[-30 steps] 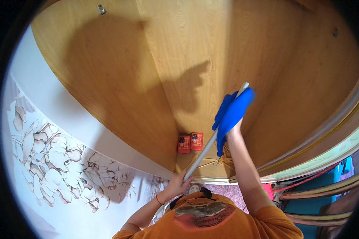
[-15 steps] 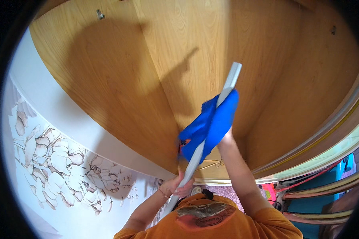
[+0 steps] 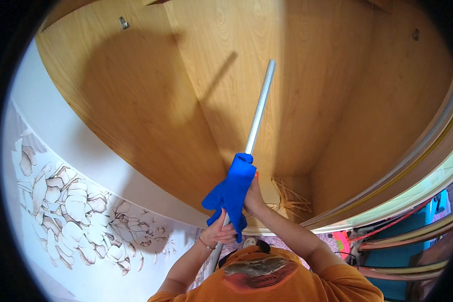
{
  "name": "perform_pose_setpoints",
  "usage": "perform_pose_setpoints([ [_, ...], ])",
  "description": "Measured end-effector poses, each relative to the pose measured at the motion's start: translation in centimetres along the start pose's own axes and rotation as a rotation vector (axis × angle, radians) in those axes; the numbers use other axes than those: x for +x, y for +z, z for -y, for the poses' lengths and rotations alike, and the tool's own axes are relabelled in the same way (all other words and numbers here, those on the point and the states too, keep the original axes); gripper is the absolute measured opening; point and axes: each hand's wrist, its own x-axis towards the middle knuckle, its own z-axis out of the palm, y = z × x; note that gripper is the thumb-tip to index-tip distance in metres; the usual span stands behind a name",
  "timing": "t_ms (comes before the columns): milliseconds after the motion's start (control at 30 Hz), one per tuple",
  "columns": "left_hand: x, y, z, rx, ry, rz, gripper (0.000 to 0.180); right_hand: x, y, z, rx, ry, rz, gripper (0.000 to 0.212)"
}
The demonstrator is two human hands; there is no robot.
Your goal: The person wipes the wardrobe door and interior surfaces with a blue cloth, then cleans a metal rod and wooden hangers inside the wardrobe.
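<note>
A long silver metal rod [image 3: 260, 110] slants up and away from me, its far end free in front of the wooden back panel. A bright blue cloth [image 3: 238, 177] is wrapped around its middle. My right hand [image 3: 253, 194] grips the cloth against the rod; the cloth hides most of its fingers. Just below, my left hand [image 3: 219, 232] is closed round the rod near its lower part, touching the cloth's hanging edge. The rod's near end passes down beside my orange shirt.
An open wooden wardrobe [image 3: 337, 100] surrounds the rod, with small metal brackets [image 3: 124, 22] on its side walls. Tan hangers [image 3: 289, 197] lie at its bottom. A flower-patterned white wall [image 3: 80, 211] stands at left, and curved-edged furniture [image 3: 407, 256] at right.
My right hand and the blue cloth have slid down the rod toward my left hand. More of the rod's far part shows bare, and its tip has shifted left. The hangers show more.
</note>
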Motion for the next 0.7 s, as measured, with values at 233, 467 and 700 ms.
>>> perform_pose_setpoints([
  [233,-0.3,0.8,2.2,0.255,-0.007,-0.008,0.062,9.4,-3.8,10.9,0.013,-0.181,-0.071,0.008],
  [467,1.0,2.1,1.7,1.037,0.230,-0.523,0.047,9.0,-4.1,10.2,-0.009,-0.063,0.017,0.022],
  [700,3.4,4.8,-1.4,1.239,0.515,-0.657,0.039,2.0,-2.8,-0.3,-0.254,-0.105,0.019,0.030],
])
